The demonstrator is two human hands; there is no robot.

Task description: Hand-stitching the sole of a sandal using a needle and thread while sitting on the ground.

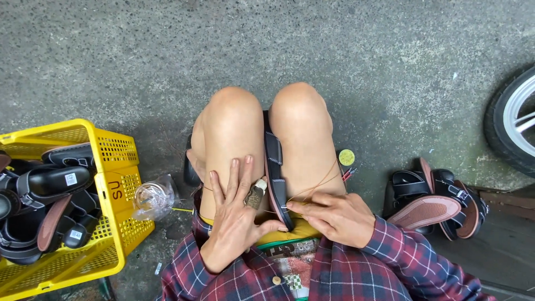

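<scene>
We see the right hand (337, 216) pinching the near end of a dark sandal (275, 170) that stands on edge, clamped between the two bare knees; fingers closed on its sole edge, and a thin brown thread (320, 182) runs from those fingers up across the right thigh. The left hand (237, 217) lies on the left thigh with fingers spread, thumb touching the sandal's near end, and a small metal-and-white tool (256, 194) tucked between its fingers against the shoe. We can't tell if that hand really grips the tool.

Left of the legs sits a yellow plastic crate (114, 189) with perforated walls and dark lettering on its near corner, packed with black sandals (47, 195), several carrying small white square labels on their straps. Between crate and leg lies a clear crumpled plastic cup (150, 199). Just right of the right knee, a round yellow sticker-like disc (346, 157) lies on the concrete floor (167, 67). Further right, a pile of finished sandals (434, 203) with brown soles, and a wheel (510, 128) at the frame edge.
</scene>
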